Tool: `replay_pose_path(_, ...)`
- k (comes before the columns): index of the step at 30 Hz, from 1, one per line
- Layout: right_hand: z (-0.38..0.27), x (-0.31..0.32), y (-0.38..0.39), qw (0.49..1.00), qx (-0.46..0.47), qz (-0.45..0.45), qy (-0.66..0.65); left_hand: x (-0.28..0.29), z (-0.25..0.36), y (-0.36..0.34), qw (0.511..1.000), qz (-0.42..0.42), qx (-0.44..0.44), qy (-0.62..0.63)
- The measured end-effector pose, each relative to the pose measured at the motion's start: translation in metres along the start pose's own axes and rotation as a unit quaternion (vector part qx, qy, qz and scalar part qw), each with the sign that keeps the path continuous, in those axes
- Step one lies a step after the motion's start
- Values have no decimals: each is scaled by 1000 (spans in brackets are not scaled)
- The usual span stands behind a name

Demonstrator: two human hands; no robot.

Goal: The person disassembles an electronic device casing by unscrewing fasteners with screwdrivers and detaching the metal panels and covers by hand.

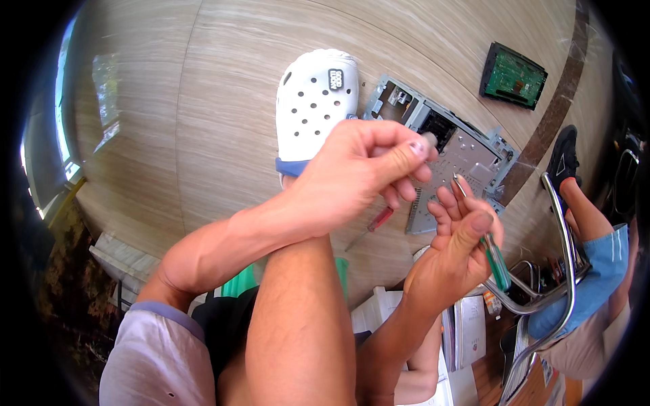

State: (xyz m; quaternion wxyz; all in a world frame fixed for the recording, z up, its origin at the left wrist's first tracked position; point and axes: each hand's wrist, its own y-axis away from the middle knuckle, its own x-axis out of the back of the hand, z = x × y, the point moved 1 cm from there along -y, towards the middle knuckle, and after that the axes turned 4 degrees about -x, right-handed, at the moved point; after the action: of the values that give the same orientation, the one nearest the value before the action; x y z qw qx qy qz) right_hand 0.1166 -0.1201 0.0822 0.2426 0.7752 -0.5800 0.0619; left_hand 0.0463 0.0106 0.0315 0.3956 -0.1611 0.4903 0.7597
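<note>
My left hand (362, 166) is raised over the near left part of an opened metal device chassis (467, 159) lying on the floor. Its thumb and forefinger pinch a small pale grey piece (430, 139), too small to name. To the right and nearer, my right hand (460, 247) is closed round a screwdriver with a green handle (497, 264). The shaft runs up along the fingers, its tip pointing toward the chassis but apart from it. Partly hidden behind my left hand, another screwdriver with a red handle (381, 218) lies on the floor.
A black-framed panel with a green circuit board (516, 78) lies beyond the chassis. My foot wears a white clog (315, 101) left of it. At right are a metal-framed chair (567, 233) and another person's shoe (563, 155). Papers (468, 331) lie near my right forearm.
</note>
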Motion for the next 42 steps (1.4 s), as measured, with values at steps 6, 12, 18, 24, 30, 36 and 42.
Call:
replay_pose_path(6,4,7,-7,999,-18,-2,29,11,-4,1,991,113,-70,26)
replay_pose_path(12,6,1,-15,999,-23,-24,29,10,-4,2,988,124,-95,18)
replay_pose_path(18,7,-4,-23,997,-21,-40,60,8,-3,3,986,135,-96,15)
replay_pose_path(24,9,-2,-27,998,-12,-44,53,9,-3,3,985,138,-105,10)
replay_pose_path(30,5,-5,-28,997,-14,-52,59,9,-3,4,985,135,-106,5)
replay_pose_path(36,4,-7,-29,997,-10,-50,59,9,-2,4,984,132,-116,-5)
replay_pose_path(42,4,-7,-30,995,6,-57,77,8,-3,4,984,119,-136,5)
